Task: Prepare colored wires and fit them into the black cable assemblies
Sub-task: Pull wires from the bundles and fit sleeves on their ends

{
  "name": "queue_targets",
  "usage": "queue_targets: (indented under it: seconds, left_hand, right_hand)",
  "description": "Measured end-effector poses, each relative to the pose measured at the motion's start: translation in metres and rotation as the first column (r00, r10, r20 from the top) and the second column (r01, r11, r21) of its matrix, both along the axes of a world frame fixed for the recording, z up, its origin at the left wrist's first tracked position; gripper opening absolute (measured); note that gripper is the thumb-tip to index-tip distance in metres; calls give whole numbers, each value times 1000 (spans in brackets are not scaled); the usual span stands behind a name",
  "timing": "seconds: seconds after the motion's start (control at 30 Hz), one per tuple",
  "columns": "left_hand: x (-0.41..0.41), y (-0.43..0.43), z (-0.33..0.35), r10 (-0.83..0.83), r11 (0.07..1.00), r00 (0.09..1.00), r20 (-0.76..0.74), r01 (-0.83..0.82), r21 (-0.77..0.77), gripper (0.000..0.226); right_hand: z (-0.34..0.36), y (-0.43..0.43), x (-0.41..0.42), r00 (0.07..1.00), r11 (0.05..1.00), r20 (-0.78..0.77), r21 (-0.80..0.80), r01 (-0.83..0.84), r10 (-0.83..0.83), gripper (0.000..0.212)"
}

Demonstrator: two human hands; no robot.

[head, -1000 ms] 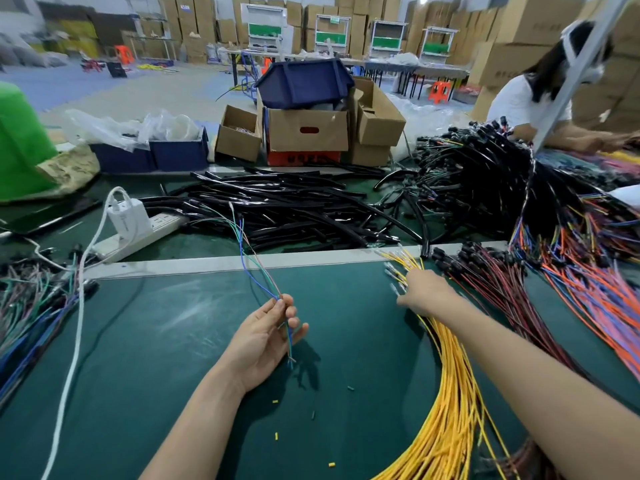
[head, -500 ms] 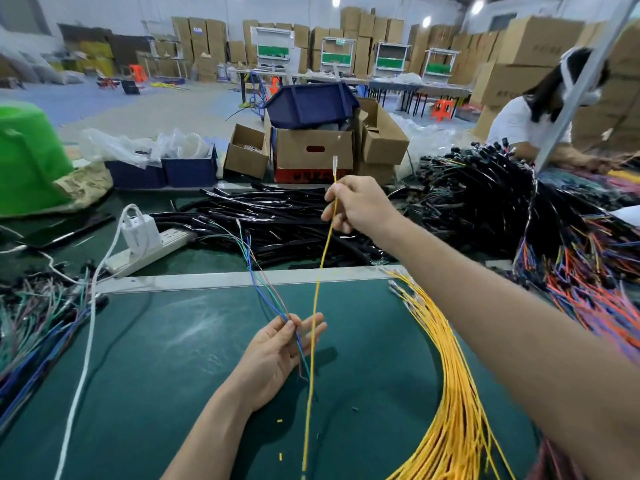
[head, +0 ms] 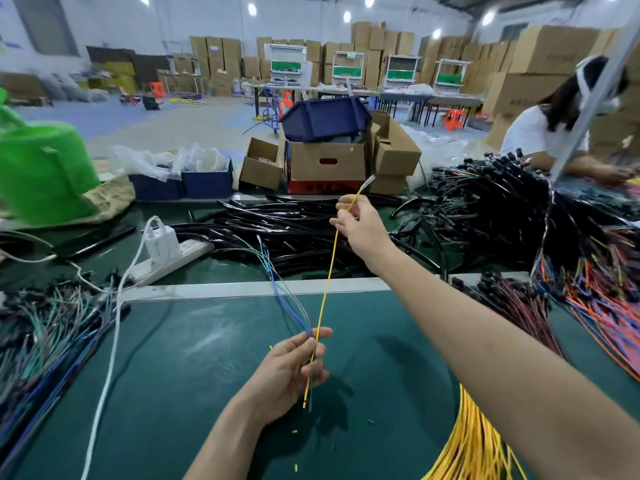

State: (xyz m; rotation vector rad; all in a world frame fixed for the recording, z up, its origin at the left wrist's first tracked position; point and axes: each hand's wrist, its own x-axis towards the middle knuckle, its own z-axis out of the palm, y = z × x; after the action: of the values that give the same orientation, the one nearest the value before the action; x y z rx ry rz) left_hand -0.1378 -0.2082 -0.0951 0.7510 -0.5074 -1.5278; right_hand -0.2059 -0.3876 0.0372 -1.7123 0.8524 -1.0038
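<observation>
Above the green bench, near the black cable pile, my right hand pinched a yellow wire below its crimped tip. My left hand gripped its lower end with the blue and green wires. A slack left grip, I judged, could drop strands.

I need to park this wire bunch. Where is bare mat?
Bare green mat lies between the white cable and the left hand, and between that hand and the yellow wire bundle. Crowded: black cables beyond the metal strip, grey-blue wires far left, red-orange wires far right.
</observation>
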Motion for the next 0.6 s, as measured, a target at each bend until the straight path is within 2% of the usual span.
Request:
queue_targets:
  seconds: [0.07,0.1,0.17,0.2,0.3,0.37,0.4,0.5,0.6]
  left_hand:
    - [0,0,-1,-15,1000,1000,-18,16,1,18]
    - [0,-1,-1,-11,1000,999,-36,11,0,14]
    - [0,-2,-1,15,1000,997,-74,-14,10,9]
    - [-1,-3,-1,27,1000,996,-88,-25,16,8]
    - [-2,-4,-1,24,1000,996,-81,-23,15,7]
    - [-2,-5,1,16,1000,999,-51,-16,4,8]
    - [-2,-4,1,15,1000,999,-43,-15,0,9]
    - [-2,-1,3,-4,1000,999,-39,4,-10,11]
    - [-3,0,4,-12,1000,1000,19,12,7,15]
  right_hand:
    - [-12,4,-6,998,985,-47,169,-37,45,58]
    - [-20,9,-11,993,972,-117,234,-1,29,66]
    - [-38,26,-22,950,965,-311,240,105,-26,53]
    - [-49,37,-27,933,957,-359,274,93,12,45]
    - [-72,80,-38,891,863,-333,491,-115,308,29]
    - [-75,96,-42,892,777,-214,596,-204,398,30]
    - [-75,97,-42,899,762,-165,605,-232,405,28]
    - [-72,91,-42,868,814,-224,506,-285,444,23]
    - [-69,89,-41,847,823,-233,454,-340,478,14]
